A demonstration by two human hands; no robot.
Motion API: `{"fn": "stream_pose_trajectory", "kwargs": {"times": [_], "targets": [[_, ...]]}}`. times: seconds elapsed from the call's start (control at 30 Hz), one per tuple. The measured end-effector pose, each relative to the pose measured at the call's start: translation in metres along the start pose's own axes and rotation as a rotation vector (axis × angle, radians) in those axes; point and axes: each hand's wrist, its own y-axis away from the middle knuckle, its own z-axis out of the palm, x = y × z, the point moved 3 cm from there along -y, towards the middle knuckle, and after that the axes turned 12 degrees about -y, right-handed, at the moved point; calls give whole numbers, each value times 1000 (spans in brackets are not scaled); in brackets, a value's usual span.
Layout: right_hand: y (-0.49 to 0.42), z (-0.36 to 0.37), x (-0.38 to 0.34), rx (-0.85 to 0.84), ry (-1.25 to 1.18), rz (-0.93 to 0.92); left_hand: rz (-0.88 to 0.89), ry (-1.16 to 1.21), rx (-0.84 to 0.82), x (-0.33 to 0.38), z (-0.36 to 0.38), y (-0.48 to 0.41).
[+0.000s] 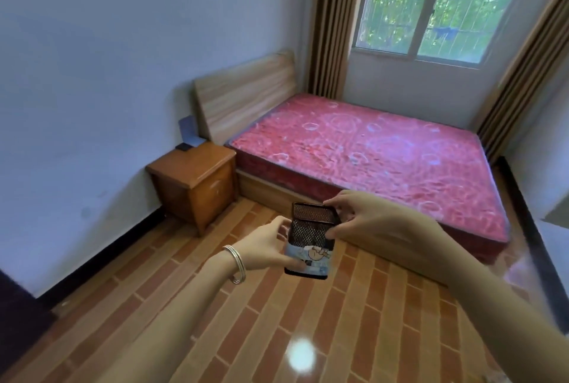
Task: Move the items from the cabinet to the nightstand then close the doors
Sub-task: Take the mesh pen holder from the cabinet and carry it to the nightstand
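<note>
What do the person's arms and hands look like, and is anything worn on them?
The left forearm and right forearm are bare as far as the picture shows; no sleeve is in view. The left hand and right hand wear no gloves. On the left wrist sit thin silver bangles, at least two close together. The right wrist carries nothing.

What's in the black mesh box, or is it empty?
Looks empty: the mesh box shows only its own walls through the open top.
</note>
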Motion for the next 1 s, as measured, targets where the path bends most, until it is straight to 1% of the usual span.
{"fn": "stream_pose_trajectory", "kwargs": {"times": [0.1,0.27,0.47,0.7,0.87,1.0], "targets": [[-62,-2,-9,-42,36,-43,-39,5,28,-41,-29,-18],[-169,-16,-41,-42,89,-115,-79,-11,112,-107,-101,-56],[-278,-31,-69,-50,148,-169,-120,13,147,-177,-174,-96],[-384,-35,-62,-146,184,-178,-202,60,164,-248,-204,-137],[-469,-51,-47,-206,215,-209,-263,75,147,-293,-227,-196],[-536,-87,-34,-204,176,-248,-292,52,175,-319,-264,-259]]}}
